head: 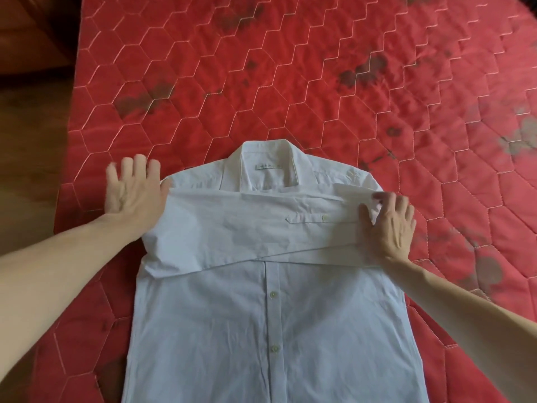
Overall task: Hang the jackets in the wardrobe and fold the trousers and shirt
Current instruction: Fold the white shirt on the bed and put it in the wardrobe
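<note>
Head cam: white shirt lies button-side up on the red quilt, collar pointing away from the person, hem twd them, so long axis runs near-far. Both sleeves already folded across the chest; body folds still left, by my read. Jackets, trousers, wardrobe not in view, so can't judge them. Right hand pinches the cuff edge at its fingertips. Left hand has fingers spread wide, flat on the quilt w/ thumb at the shirt's shoulder.
</note>
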### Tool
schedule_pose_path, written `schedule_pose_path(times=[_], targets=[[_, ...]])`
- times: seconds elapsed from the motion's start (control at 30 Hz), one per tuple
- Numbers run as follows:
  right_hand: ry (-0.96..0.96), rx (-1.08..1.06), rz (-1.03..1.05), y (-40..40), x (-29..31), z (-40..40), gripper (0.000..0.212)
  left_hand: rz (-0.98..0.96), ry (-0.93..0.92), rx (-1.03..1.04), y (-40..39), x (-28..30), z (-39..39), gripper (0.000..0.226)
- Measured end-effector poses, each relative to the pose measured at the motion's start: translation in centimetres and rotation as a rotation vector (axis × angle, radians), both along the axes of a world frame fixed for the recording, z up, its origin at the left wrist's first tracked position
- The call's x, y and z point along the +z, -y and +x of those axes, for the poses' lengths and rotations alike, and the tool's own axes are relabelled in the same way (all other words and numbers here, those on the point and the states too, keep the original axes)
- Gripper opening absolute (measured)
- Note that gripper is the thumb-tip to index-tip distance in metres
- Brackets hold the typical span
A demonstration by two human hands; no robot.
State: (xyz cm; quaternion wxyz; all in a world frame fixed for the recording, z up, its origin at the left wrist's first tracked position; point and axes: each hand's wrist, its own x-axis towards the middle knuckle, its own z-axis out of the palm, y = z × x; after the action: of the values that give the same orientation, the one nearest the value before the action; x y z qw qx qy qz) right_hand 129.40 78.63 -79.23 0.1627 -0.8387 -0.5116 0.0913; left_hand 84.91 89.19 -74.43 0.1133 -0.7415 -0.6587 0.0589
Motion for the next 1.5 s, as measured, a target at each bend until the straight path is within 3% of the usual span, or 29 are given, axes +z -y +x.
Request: schedule_pose_path(times=[0.1, 0.17, 0.23, 0.3, 0.43, 0.5, 0.6, 0.7, 0.8, 0.9, 1.07, 1.23, 1.3, 1.37, 1.4, 1.47, 1.5], targets=[[0.134, 0.295, 0.151, 0.5, -0.1, -1.3, 0.043, -0.066, 0.37, 0.419, 1.6, -1.2, 1.1, 0.049], [0.149, 0.543, 0.139, 0.3, -0.4, -2.2, 0.05, -0.127, 0.577, 0.7, 2.5, -1.8, 1.6, 0.065], [0.162, 0.739, 0.084, 0.0, -0.9, -3.1, 0.053, -0.185, 0.683, 0.841, 3.0, -2.5, 1.6, 0.069], [0.17, 0.805, -0.058, -0.3, -1.5, -3.6, 0.057, -0.181, 0.727, 0.777, 3.0, -3.1, 1.2, 0.054], [0.159, 0.606, -0.225, -1.2, -3.1, -3.2, 0.067, -0.08, 0.843, 0.59, 1.1, -2.9, -0.6, 0.032], [0.157, 0.575, -0.236, -1.6, -3.6, -3.2, 0.068, -0.087, 0.943, 0.618, 0.2, -2.6, -1.2, 0.039], [0.154, 0.575, -0.261, -1.5, -3.8, -3.0, 0.069, -0.191, 1.029, 0.842, 0.8, -2.7, -1.6, 0.061], [0.15, 0.57, -0.317, -1.7, -3.3, -3.3, 0.068, -0.229, 1.054, 0.879, 3.3, -3.0, -2.3, 0.056], [0.177, 0.545, -0.396, -1.8, -2.3, -4.2, 0.069, -0.217, 1.076, 0.746, 6.1, -2.7, -3.0, 0.042], [0.176, 0.558, -0.301, -1.0, -1.0, -6.1, 0.066, -0.25, 1.043, 0.534, 8.6, -2.2, -3.4, 0.035], [-0.056, 0.721, -0.133, -1.3, 1.6, -15.2, 0.059, -0.354, 0.975, 0.229, 12.2, -2.3, -3.6, 0.025], [-0.377, 0.791, -0.179, -6.1, 4.3, -27.5, 0.058, -0.321, 0.862, 0.086, 14.1, -3.7, -3.0, 0.049], [-0.418, 0.822, -0.257, -8.5, 5.5, -31.4, 0.062, -0.272, 0.858, 0.094, 14.1, -4.1, -2.9, 0.046], [-0.381, 0.843, -0.417, -10.9, 6.4, -34.1, 0.062, -0.21, 0.936, 0.153, 13.9, -4.1, -2.9, 0.03], [-0.36, 0.845, -0.483, -11.9, 6.6, -35.0, 0.056, -0.185, 0.965, 0.187, 13.7, -4.1, -3.0, 0.024], [-0.358, 0.816, -0.528, -13.1, 6.3, -36.1, 0.02, -0.139, 0.988, 0.25, 13.6, -4.1, -3.3, 0.026], [-0.393, 0.785, -0.517, -13.6, 6.0, -36.4, 0.023, -0.118, 0.989, 0.283, 13.7, -4.2, -3.6, 0.027]])
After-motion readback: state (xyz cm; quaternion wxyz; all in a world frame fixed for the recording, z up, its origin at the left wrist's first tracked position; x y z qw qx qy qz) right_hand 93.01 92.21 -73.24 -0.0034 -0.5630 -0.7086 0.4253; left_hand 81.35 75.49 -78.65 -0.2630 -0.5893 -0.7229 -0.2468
